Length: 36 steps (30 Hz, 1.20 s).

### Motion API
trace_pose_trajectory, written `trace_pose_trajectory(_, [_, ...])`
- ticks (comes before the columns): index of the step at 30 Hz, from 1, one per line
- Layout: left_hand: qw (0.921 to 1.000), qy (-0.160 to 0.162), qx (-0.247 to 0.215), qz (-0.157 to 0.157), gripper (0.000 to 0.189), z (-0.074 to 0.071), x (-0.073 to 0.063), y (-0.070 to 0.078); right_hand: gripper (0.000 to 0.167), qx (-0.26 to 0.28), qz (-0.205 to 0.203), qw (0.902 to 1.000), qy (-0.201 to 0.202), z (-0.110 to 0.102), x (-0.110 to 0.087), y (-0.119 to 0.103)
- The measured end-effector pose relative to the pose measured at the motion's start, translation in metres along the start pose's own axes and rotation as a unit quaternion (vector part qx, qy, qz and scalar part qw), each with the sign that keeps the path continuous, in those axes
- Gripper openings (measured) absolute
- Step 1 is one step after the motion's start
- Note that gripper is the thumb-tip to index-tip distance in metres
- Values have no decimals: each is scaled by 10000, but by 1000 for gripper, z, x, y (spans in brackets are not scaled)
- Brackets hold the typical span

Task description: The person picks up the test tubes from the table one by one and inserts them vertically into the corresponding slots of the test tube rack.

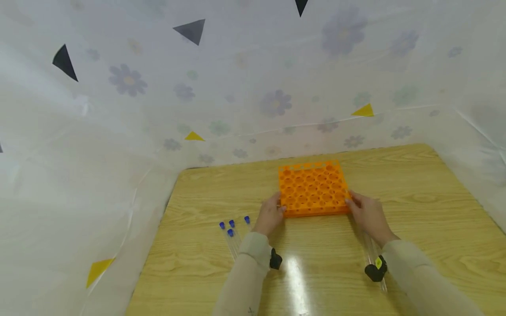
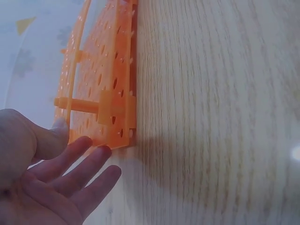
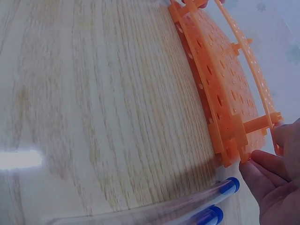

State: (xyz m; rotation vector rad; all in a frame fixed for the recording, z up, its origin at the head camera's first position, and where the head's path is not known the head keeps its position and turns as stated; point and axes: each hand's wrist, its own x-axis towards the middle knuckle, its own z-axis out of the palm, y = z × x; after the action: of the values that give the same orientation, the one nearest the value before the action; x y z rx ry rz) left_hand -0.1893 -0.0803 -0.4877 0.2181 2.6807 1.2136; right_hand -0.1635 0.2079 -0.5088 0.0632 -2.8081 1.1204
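Note:
An orange test tube rack (image 1: 314, 191) with rows of round holes stands on the wooden table. At its left end is my left hand (image 1: 270, 213), the thumb and index finger pinching the top plate's corner; in the left wrist view the other fingers (image 2: 96, 192) of this hand reach along the rack's end. My right hand (image 1: 369, 217) grips the opposite end, thumb on the upper plate and fingertips lower down, as the right wrist view shows. Beneath the right wrist lie clear test tubes with blue caps (image 3: 229, 186), partly hidden in the head view.
Several clear tubes with blue caps (image 1: 231, 232) lie left of my left forearm. The wooden table (image 1: 316, 254) ends at a pale flowered sheet (image 1: 237, 109) behind and at both sides. Yellow and black triangles mark the sheet.

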Motion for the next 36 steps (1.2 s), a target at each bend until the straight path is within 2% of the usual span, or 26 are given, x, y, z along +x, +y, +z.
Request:
trace_pose_trajectory(3, [9999, 101, 38, 76, 53, -1, -2, 0, 47, -41, -40, 10000, 55, 2, -1, 0])
trace_pose_trajectory(10, [9999, 70, 104, 17, 56, 1, -6, 0, 47, -59, -10, 10000, -14, 5, -7, 2])
trace_pose_trajectory(19, [9998, 135, 108, 141, 57, 1, -8, -2, 45, -215, -217, 9994, 183, 5, -11, 1])
trace_pose_trajectory(27, [9997, -6, -210, -78, 56, 2, -15, -4, 43, -152, -361, 9989, 250, 5, -19, 1])
trace_pose_trajectory(34, [9993, -42, -380, -16, 56, 1, -22, -8, 41, -179, -444, 9981, 390, 7, -26, -1])
trace_pose_trajectory(36, [9988, -89, -465, -82, 56, -1, -23, -9, 40, -136, -453, 9981, 398, 8, -28, -2])
